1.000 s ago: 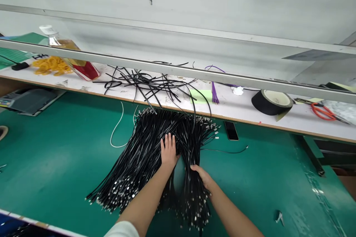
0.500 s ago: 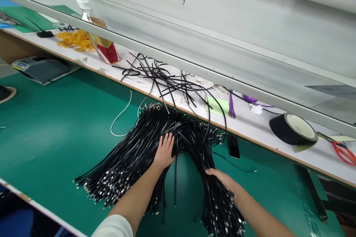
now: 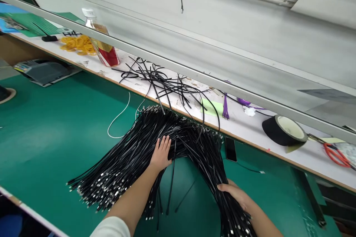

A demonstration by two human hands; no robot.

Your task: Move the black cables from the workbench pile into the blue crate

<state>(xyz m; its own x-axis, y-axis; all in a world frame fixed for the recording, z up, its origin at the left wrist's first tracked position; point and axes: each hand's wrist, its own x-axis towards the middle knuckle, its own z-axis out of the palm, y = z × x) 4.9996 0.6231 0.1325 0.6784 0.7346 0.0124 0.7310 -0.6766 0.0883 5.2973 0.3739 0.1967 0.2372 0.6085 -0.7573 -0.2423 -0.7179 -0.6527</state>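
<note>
The left hand (image 3: 160, 153) lies flat, fingers spread, on the black cable bundle (image 3: 144, 148) on the green counter (image 3: 55, 137). The right hand (image 3: 235, 194) grips the bundle's right branch.

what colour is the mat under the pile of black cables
Green: the mat under the black cables is a plain teal green, seen in the head view.

We look down on a broad green matted workbench (image 3: 50, 133) under even, soft light. Behind it runs a raised white shelf with a pale wooden edge (image 3: 278, 155), crossed by a long grey metal rail (image 3: 194, 76). Beyond stands a plain light-grey wall panel (image 3: 236, 26).
</note>
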